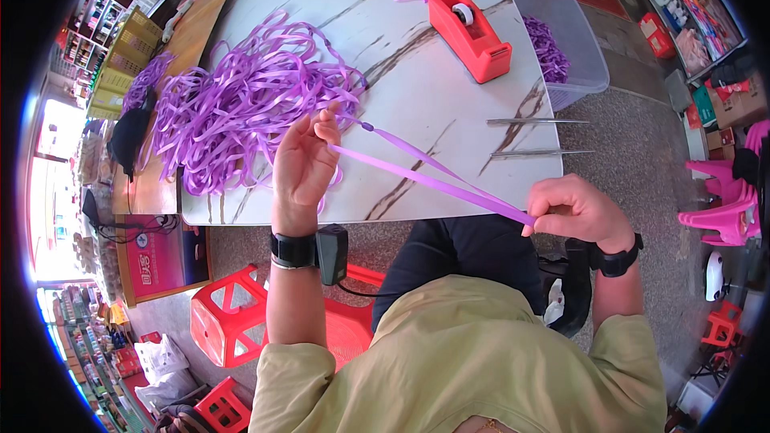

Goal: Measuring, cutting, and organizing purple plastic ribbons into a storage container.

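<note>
Purple ribbon [433, 183] slants above the near edge of the table [385, 56]; the left hand [301, 164] curls fingers around one end, the right hand [573, 210] pinches the other, seemingly keeping both strands taut.

head-worn fisheye looks steeply down, close over the shirt [465, 353], onto the tabletop [401, 84].

Ribbon heap [241, 104] on desk [361, 12], left; tape dispenser [491, 62] to its right; rods [533, 121] across right edge; bin [587, 40] beyond.
</note>
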{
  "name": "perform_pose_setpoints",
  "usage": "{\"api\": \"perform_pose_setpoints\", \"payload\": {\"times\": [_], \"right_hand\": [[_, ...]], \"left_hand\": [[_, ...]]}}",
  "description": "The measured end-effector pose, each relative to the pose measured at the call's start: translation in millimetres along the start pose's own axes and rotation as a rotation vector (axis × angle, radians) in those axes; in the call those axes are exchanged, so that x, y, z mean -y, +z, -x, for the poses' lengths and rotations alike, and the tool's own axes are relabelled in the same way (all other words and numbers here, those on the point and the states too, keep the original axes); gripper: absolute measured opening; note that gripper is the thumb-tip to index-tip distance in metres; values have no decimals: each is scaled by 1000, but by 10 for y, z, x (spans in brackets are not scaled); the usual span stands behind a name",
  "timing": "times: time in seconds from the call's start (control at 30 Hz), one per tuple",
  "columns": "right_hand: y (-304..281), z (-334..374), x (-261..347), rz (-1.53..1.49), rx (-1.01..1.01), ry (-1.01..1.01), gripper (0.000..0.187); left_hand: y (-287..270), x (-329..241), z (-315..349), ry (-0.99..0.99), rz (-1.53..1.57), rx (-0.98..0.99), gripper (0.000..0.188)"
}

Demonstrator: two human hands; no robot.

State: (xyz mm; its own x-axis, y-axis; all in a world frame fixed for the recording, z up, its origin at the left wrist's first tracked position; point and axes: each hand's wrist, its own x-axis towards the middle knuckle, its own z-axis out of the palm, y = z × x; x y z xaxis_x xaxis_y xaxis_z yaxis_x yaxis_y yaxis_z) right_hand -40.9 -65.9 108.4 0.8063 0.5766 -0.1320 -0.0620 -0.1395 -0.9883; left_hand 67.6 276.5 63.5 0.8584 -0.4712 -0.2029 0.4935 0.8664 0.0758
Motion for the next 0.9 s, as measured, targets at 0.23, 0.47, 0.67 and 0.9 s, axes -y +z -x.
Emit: {"api": "perform_pose_setpoints", "payload": {"times": [0.23, 0.47, 0.67, 0.9], "right_hand": [[-18, 41, -32, 16, -40, -20, 3], [98, 63, -99, 541, -510, -246, 12], [153, 26, -141, 993, -726, -615, 19], [165, 58, -288, 893, -932, -759, 25]], "left_hand": [[64, 54, 42, 15, -23, -32, 38], [117, 131, 151, 43, -104, 68, 31], [138, 281, 398, -29, -245, 56, 32], [139, 579, 672, -130, -838, 292, 42]]}}
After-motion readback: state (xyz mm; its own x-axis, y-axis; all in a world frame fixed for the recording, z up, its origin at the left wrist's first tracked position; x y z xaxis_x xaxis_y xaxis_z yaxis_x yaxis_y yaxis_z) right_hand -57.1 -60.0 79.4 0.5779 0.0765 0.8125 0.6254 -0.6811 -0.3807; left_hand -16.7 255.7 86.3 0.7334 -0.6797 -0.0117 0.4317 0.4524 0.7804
